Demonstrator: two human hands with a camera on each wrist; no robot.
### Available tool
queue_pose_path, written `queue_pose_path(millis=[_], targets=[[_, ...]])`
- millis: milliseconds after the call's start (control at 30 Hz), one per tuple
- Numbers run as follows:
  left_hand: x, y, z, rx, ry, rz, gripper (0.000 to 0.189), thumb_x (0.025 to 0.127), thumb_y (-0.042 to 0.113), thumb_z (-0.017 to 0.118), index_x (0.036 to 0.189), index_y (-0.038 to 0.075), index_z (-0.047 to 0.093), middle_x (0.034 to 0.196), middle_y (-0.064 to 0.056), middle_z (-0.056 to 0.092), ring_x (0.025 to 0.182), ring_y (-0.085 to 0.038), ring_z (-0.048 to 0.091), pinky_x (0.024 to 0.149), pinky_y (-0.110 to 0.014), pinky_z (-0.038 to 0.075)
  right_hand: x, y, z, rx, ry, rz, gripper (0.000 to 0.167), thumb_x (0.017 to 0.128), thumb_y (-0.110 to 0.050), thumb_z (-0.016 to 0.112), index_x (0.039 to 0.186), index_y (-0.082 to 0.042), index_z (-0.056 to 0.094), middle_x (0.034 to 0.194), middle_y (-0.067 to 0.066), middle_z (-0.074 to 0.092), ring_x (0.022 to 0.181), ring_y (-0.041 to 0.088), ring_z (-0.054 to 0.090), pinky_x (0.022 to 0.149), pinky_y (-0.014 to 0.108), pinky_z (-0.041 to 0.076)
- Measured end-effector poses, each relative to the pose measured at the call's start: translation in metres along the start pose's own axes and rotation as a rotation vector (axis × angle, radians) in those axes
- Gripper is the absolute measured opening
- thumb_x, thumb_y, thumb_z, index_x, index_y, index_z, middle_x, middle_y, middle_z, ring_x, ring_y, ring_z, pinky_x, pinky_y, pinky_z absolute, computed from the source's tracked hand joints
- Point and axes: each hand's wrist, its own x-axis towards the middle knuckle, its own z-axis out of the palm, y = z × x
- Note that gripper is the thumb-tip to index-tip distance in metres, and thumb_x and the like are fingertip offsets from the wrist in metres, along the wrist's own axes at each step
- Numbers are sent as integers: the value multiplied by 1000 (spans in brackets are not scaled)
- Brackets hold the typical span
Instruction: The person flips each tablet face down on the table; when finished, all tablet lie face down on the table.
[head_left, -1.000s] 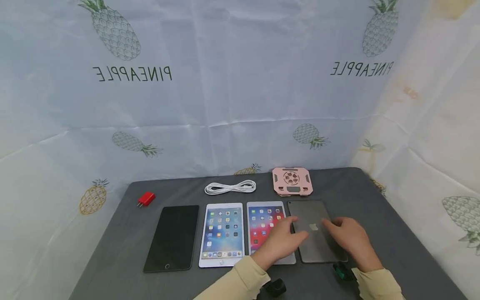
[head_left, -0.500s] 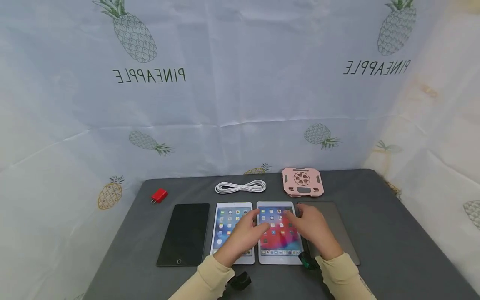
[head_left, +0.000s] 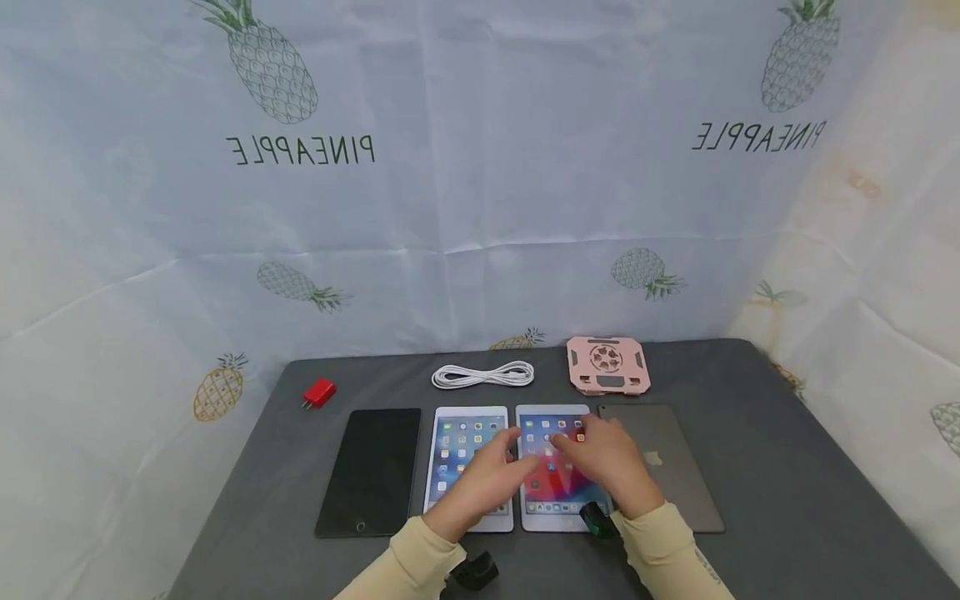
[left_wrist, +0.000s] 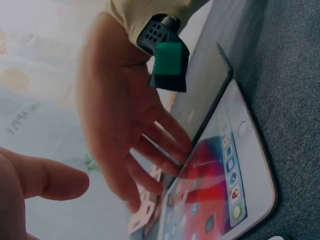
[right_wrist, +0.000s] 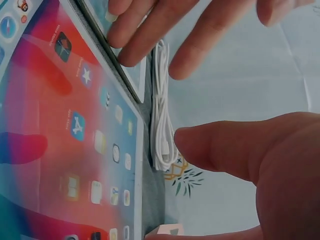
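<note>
A white tablet (head_left: 551, 493) with a lit red and blue home screen lies on the table between my two hands. At its left edge is my left hand (head_left: 480, 482), thumb apart, its fingers held loosely near the gap to the neighbouring lit tablet (head_left: 444, 475). Over its right side is my right hand (head_left: 611, 467); in the left wrist view this right hand (left_wrist: 122, 110) has extended fingers by the tablet's far edge. Whether the fingertips touch the tablet is unclear. Just right of it, a grey tablet (head_left: 675, 467) lies back up, partly covered by the right hand.
A black-screened tablet (head_left: 371, 475) lies at the left of the row. Behind the row are a red plug adapter (head_left: 319, 392), a coiled white cable (head_left: 482, 375) and a pink stand-like plate (head_left: 608, 367). A pineapple-print cloth (head_left: 450, 200) hangs behind the dark table.
Both hands have moved left from the grey tablet to the red and blue screened tablet. Over the last half second they have shifted only slightly. The tablets keep their places in the row.
</note>
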Motion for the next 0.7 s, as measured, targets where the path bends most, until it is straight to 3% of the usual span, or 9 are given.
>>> queue_pose_path(millis=[300,467,700], targets=[[1,2,13,-5,-18,8,72,97,37,69,157,2,50,157,-22,56,134,-43,61,108,-67,54,-1,4,4,-50,9,-9,81,87,-50,82,141,7,62,126,34,61,117,51,59,88,66,63],[1,1,15,20,6,-5,72,94,37,70,155,3,53,154,-21,59,130,-42,63,108,-67,54,1,2,8,-77,14,-34,82,87,-52,82,142,7,63,125,36,61,117,53,59,88,66,63],[3,-1,14,-49,4,-8,68,96,33,67,155,2,54,157,-22,57,138,-45,59,109,-67,53,2,1,11,-96,21,-50,82,86,-53,82,139,7,64,122,35,62,116,52,58,91,69,60]])
